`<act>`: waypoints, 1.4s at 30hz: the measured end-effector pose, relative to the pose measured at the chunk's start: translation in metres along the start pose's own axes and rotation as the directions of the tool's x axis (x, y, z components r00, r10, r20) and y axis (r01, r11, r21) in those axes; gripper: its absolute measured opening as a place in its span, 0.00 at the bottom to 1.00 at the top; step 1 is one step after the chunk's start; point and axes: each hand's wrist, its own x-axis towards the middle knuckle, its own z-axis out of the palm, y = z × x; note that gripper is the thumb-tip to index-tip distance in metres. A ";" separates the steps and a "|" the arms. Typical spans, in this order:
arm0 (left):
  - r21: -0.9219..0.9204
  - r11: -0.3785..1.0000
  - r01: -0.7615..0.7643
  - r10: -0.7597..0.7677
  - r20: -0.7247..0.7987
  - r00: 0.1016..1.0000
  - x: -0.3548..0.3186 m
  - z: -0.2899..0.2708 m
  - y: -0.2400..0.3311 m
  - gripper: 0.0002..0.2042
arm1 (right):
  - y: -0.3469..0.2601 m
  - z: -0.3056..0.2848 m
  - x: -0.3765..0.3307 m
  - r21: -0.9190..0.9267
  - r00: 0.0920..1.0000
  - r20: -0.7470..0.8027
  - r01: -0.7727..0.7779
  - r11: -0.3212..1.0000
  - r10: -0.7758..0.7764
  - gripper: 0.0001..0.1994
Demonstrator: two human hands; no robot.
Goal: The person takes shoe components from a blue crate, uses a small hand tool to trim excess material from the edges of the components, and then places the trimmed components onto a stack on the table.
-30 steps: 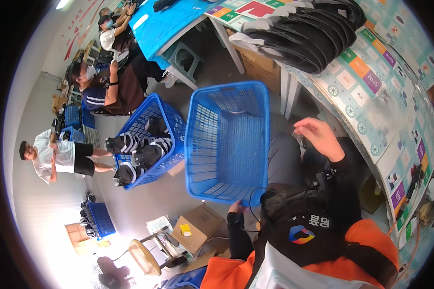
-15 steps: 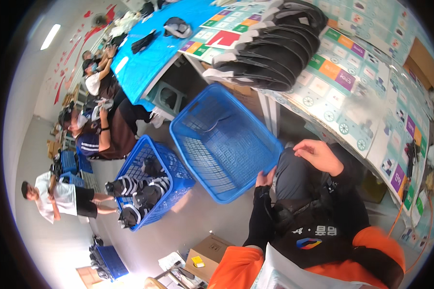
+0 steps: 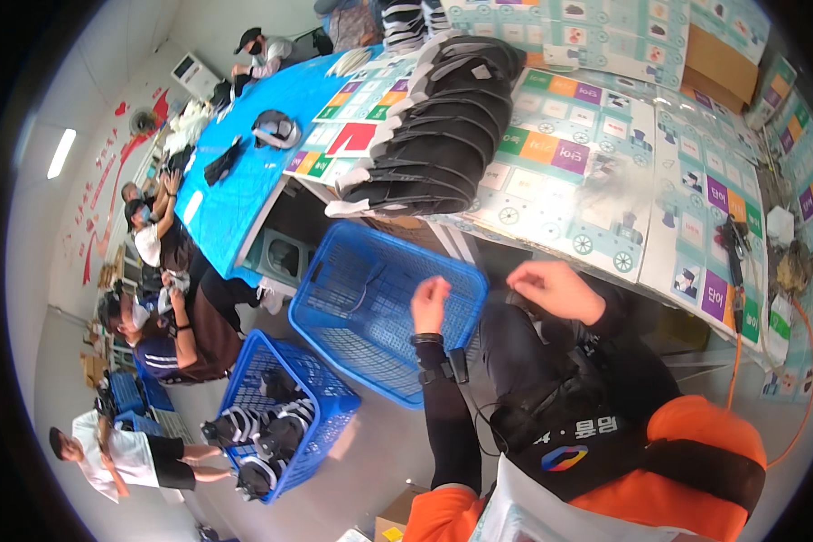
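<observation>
My left hand (image 3: 430, 305) is raised over the near right side of the large blue plastic basket (image 3: 334, 354), apart from its rim, fingers curled in with nothing visible in them. To its right, my right hand (image 3: 556, 289) hovers above my lap near the table edge, empty, with its fingers loosely extended toward the left. A slotted-wall basket stands in front of me; inside lies a thin dark strip (image 3: 367, 287). Beyond it, on the table, a nested row of black shoe uppers (image 3: 447, 135) with light grey edges leans together.
A second blue basket (image 3: 330, 397) on the floor holds several black-and-white shoes (image 3: 280, 434). A blue-covered table (image 3: 244, 185) extends at left, with co-workers (image 3: 185, 334) seated along it. Another person (image 3: 126, 447) stands at far left. A tool (image 3: 736, 244) with an orange cord lies at right.
My left hand has let go of the basket's rim and risen over it. My right hand's fingers have loosened. The view has turned, shifting the table and baskets left.
</observation>
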 end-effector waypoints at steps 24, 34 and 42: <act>-0.783 0.591 -0.194 0.090 -0.175 0.980 -0.137 -0.028 0.234 0.20 | -0.070 0.012 0.075 -0.049 0.736 -0.276 0.632 0.774 -0.618 0.35; -0.794 0.549 0.260 -0.265 0.129 0.956 -0.189 0.033 0.207 0.22 | -0.002 0.061 0.013 -0.261 0.939 0.104 0.344 0.902 -0.328 0.38; 0.537 0.843 0.041 -0.025 -0.037 0.999 -0.191 0.029 0.174 0.26 | 0.029 0.053 -0.001 -0.387 0.938 0.333 0.044 0.921 0.096 0.20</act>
